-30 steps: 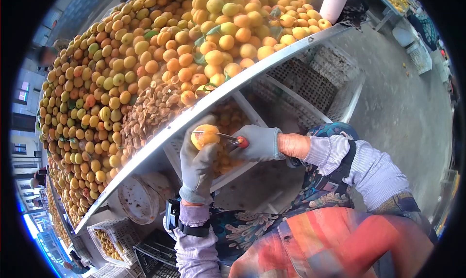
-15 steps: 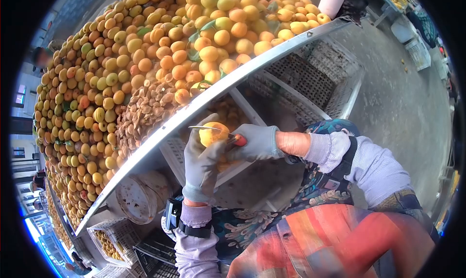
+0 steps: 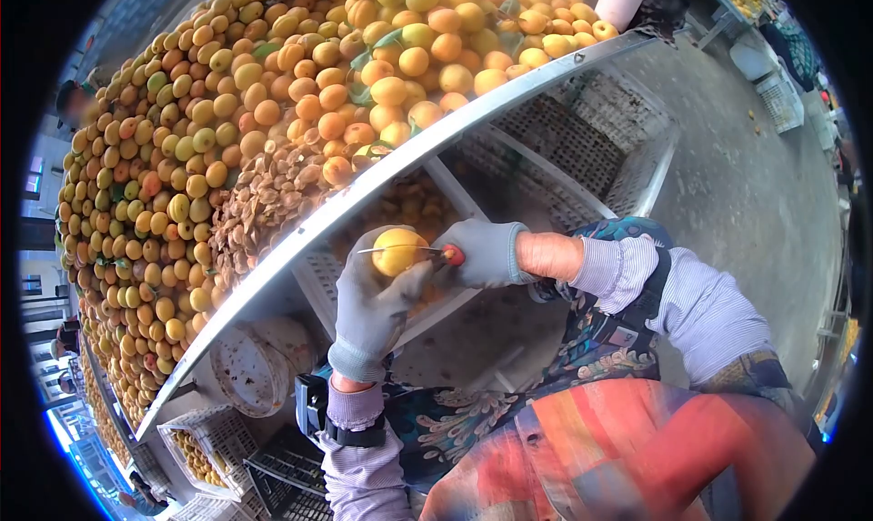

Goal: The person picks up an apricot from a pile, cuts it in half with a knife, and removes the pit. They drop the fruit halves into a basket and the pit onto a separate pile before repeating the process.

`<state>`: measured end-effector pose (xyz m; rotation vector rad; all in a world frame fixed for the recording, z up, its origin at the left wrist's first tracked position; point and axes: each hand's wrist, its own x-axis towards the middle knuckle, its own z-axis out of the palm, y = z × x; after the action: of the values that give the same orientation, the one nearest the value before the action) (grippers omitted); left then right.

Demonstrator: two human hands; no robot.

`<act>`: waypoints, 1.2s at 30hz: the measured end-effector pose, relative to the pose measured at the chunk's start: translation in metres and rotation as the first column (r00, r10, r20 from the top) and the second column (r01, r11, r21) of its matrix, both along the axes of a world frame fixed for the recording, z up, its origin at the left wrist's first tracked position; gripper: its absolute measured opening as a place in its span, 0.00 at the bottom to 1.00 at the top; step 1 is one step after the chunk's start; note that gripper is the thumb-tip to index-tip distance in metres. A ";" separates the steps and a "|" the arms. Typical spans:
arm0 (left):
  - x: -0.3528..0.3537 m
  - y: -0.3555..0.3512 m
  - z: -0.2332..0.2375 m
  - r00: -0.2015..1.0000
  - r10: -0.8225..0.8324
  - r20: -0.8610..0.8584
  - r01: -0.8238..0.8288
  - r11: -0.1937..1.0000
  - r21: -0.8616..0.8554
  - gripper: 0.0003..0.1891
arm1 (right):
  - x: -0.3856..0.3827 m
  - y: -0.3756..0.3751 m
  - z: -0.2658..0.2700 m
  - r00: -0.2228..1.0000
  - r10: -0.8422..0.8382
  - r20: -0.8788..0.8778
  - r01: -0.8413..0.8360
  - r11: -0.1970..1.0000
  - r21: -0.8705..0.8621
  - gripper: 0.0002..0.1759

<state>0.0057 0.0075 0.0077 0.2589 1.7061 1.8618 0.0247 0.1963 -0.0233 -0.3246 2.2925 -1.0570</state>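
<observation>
My left hand (image 3: 368, 307), in a grey glove, is closed around a yellow apricot (image 3: 397, 263) just below the table's metal edge. Closed on the red handle of a small knife (image 3: 453, 255) is my right hand (image 3: 492, 252), gloved in grey too. The thin blade lies across the upper part of the apricot, and its tip shows past the fruit's left side. How deep it cuts cannot be made out. Under both hands stands a white plastic crate (image 3: 443, 314) with orange fruit pieces, partly hidden by the gloves.
A large heap of apricots (image 3: 173, 171) covers the table, with a pile of brown pits (image 3: 265, 186) near its metal rim (image 3: 300, 251). Below stand a dirty white bucket (image 3: 250, 371), a crate of apricots (image 3: 198, 457) and another white crate (image 3: 650, 130).
The apricot has turned in my left hand, and a yellower side now faces up. Both hands have shifted slightly, with the blade still across the fruit. The whole view has moved a little.
</observation>
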 end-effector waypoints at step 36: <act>-0.012 -0.010 -0.011 0.899 0.182 0.397 -0.300 0.919 0.257 0.15 | -0.008 0.014 0.053 0.657 -0.172 0.734 0.721 0.430 -0.544 0.10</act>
<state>-0.0062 -0.0023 -0.0037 -0.1857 1.2289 2.2019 0.0168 0.2106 0.0294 0.3521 1.1680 -2.1582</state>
